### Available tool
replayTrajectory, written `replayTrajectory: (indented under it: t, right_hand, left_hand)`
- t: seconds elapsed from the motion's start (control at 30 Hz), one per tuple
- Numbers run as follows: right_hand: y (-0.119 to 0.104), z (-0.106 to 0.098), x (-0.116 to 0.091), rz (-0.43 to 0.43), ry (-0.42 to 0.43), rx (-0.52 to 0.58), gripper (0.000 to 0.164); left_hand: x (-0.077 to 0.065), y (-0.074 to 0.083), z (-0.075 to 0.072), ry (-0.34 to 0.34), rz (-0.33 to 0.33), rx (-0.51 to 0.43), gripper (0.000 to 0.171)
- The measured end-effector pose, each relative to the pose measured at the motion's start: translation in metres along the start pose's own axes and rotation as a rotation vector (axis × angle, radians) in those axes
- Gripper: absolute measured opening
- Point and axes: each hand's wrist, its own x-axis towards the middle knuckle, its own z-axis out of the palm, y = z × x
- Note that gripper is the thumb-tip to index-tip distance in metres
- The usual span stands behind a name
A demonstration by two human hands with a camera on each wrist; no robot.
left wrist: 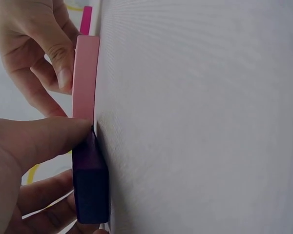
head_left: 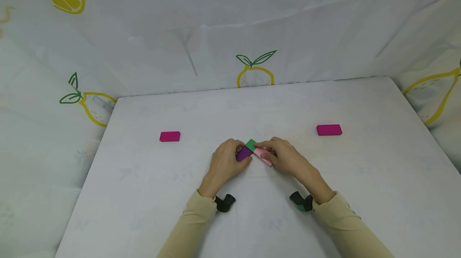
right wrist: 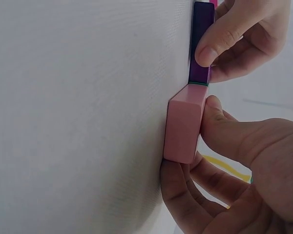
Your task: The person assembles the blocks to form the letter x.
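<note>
A purple block (head_left: 243, 154), a small green block (head_left: 250, 145) and a pink block (head_left: 264, 157) meet in a V on the white table, green at the far tip. My left hand (head_left: 225, 160) pinches the purple block, thumb on its near side and fingers behind. On the other side my right hand (head_left: 288, 158) grips the pink block between thumb and fingers, its index fingertip at the green block's corner. In the left wrist view, the pink block (left wrist: 85, 73) adjoins the purple block's inner end, beside the left thumb. The right wrist view shows the pink block's end face (right wrist: 180, 131) close up.
One magenta block (head_left: 169, 136) lies on the table (head_left: 144, 202) to the left, and another magenta block (head_left: 329, 130) to the right. Black wrist-worn devices (head_left: 225, 203) jut inward at both cuffs. A lemon-print curtain (head_left: 162, 58) borders the table's back and sides.
</note>
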Motion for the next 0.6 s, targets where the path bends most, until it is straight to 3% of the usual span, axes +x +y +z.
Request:
replayTrajectory:
  t: [0.6]
  right_hand:
    - [0.0017, 0.0012, 0.0004, -0.009, 0.006, 0.001, 0.037]
  left_hand:
    - [-0.0006, -0.0030, 0.0036, 0.012, 0.035, 0.011, 0.034]
